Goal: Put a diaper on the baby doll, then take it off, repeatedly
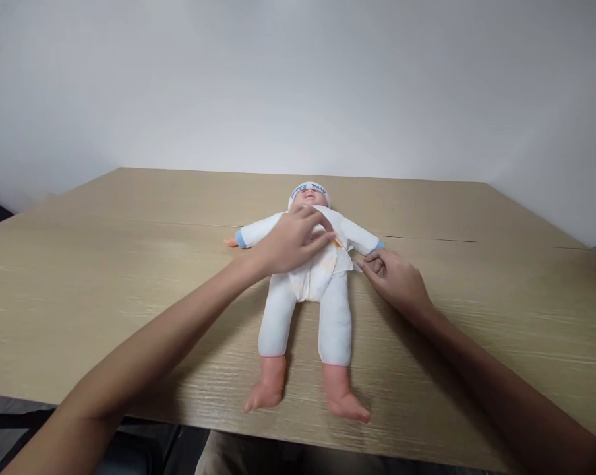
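Note:
A baby doll (335,330) in a white suit with blue cuffs lies on its back, feet toward me. Around its hips is a white diaper (314,280), whose side on the right sticks out past the waist. My left hand (298,239) is over the doll's belly and chest, fingers bent a little and thumb apart; it hides the diaper's upper left part. Beside the doll's hip, my right hand (397,280) pinches the end of the diaper's side tab (356,266) between thumb and fingers.
The doll rests on a wide wooden table (154,297) with a thin seam across it. A plain pale wall (298,92) stands behind. At the bottom, my legs (238,454) and a dark chair (134,452) show below the table's front edge.

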The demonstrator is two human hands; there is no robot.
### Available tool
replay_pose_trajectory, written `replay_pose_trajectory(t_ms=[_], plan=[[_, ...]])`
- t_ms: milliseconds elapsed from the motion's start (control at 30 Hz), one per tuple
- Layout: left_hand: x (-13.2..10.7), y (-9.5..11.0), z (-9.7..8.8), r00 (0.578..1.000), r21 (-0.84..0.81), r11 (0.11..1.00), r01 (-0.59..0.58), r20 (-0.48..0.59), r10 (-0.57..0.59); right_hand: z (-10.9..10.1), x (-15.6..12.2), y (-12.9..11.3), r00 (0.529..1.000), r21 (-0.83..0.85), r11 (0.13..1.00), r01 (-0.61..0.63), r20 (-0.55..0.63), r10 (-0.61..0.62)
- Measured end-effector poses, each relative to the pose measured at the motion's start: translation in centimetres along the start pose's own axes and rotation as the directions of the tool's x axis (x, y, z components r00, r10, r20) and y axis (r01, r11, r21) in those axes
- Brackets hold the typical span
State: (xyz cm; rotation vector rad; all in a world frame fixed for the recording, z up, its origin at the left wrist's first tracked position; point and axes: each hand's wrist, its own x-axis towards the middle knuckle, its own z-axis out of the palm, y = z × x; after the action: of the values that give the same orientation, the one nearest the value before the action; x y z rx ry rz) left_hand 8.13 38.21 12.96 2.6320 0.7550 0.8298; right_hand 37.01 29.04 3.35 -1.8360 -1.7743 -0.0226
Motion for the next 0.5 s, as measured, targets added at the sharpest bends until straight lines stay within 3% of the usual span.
replay_pose_trajectory(t_ms=[167, 300, 500], plan=[[1.8, 0.9, 3.6, 0.995, 0.150, 0.989, 0.010, 0.099, -0.025, 0.3, 0.4, 0.1, 0.988, 0.043, 0.989, -0.143, 0.066, 0.140], [1.4, 0.7, 3.7, 0.993, 0.195, 0.981, 0.001, 0.118, -0.024, 0.0, 0.4, 0.2, 0.966, 0.080, 0.969, -0.232, 0.135, 0.220], [1.1, 1.1, 3.5, 0.992, 0.213, 0.976, 0.039, 0.113, -0.064, -0.3, 0.1, 0.2, 0.967, 0.105, 0.976, -0.189, 0.192, 0.166]])
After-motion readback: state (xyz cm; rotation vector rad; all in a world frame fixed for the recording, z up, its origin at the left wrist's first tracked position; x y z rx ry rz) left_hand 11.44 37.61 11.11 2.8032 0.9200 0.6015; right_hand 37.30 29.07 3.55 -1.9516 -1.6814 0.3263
